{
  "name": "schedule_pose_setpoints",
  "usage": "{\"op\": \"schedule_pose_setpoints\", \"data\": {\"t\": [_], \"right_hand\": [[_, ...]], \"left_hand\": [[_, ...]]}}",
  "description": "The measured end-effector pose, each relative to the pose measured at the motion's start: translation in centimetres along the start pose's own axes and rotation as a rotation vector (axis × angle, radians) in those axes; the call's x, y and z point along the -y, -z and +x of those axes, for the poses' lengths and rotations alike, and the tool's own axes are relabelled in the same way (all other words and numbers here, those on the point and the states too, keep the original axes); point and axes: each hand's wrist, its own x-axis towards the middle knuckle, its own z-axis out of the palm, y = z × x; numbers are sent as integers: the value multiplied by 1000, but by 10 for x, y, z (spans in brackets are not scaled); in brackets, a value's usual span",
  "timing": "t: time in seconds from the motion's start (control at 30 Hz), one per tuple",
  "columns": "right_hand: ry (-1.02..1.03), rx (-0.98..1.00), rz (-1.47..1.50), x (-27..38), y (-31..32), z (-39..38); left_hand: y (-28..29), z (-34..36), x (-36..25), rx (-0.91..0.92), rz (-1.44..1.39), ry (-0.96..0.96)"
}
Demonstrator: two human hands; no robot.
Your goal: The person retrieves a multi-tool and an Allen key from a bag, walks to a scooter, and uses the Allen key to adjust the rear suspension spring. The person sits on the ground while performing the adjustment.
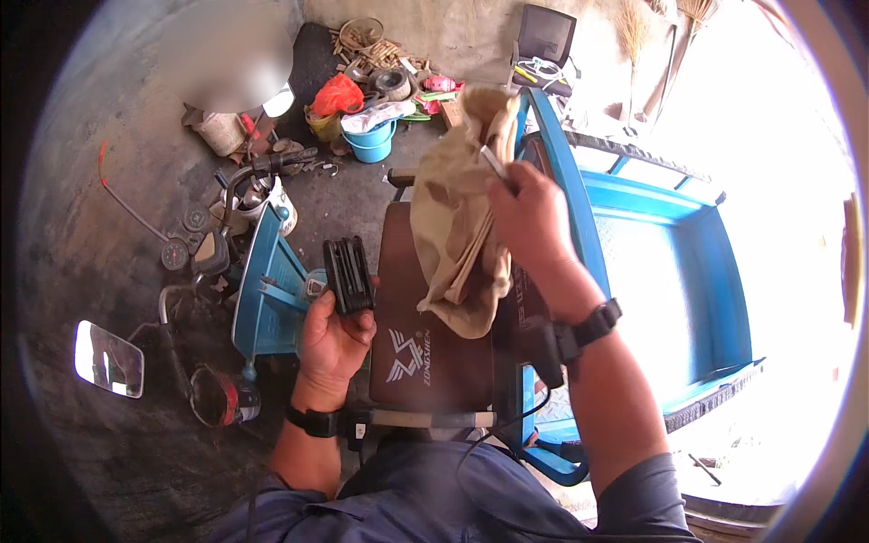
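My left hand (333, 337) is closed on a black folding hex key set (348, 276), held upright with several slim dark bars side by side. My right hand (540, 217) pinches a slim silver metal piece (493, 163) whose kind I cannot make out. Right behind that hand is a beige patterned cloth (457, 204), bunched and folded over the seat; whether my right fingers also touch it is hidden. Beneath both lies the brown padded seat (394, 271) of a blue cargo tricycle.
On the left are the handlebar (240, 185), a mirror (110, 359) and the blue front panel (262, 281). To the right stretches the blue cargo bed (692, 271). A light-blue bucket (369, 145), a red bag (338, 94) and a black chair (545, 45) stand farther back.
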Motion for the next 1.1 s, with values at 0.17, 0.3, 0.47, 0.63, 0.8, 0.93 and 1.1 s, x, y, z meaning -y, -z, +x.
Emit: {"op": "schedule_pose_setpoints", "data": {"t": [0.17, 0.3, 0.47, 0.63, 0.8, 0.93, 1.1], "right_hand": [[-133, 164, -112, -28, -61, -26], [-276, 335, -221, -62, -98, -45], [-327, 460, -226, -97, -111, -77], [-346, 344, -214, -67, -71, -57], [-137, 45, -19, -12, 28, -37], [-91, -146, 273, -15, 152, -70], [-69, -438, 425, -97, 303, -184]], "left_hand": [[9, -6, -3, -40, 60, -24], [15, -5, -5, -47, 48, -19], [15, -3, -8, -44, 40, -6], [-5, 2, 4, -16, 66, 76], [-49, 10, 38, 140, 44, 151], [-88, 14, 75, 281, 27, 243], [-142, 8, 120, 406, 190, 224]]}}
